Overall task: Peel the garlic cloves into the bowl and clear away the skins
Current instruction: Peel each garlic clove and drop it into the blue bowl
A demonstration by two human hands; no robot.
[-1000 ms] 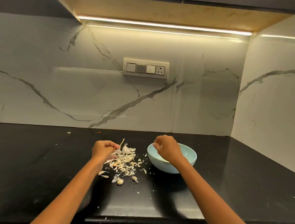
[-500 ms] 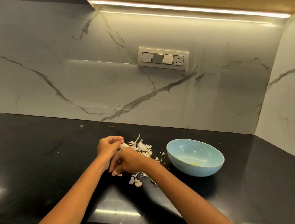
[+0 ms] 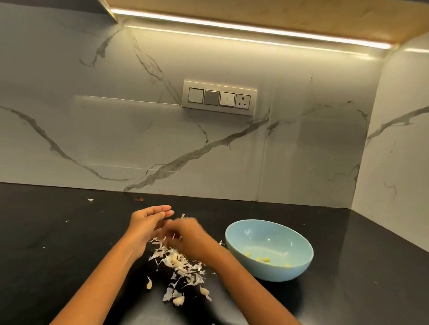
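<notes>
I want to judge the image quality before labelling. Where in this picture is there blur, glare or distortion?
Head view: the right hand is smeared by motion blur, so its grip cannot be read; the left hand is sharper. The glossy black countertop mirrors the bright under-cabinet light strip as pale glare patches near the front edge. The wide-angle lens bends the edges. The pale blue round bowl is in focus.

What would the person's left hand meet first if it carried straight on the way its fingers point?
Probably the right hand, which sits just off the left hand's fingertips above the pile of papery white garlic skins. Depth is unclear, so it may pass behind.
</notes>
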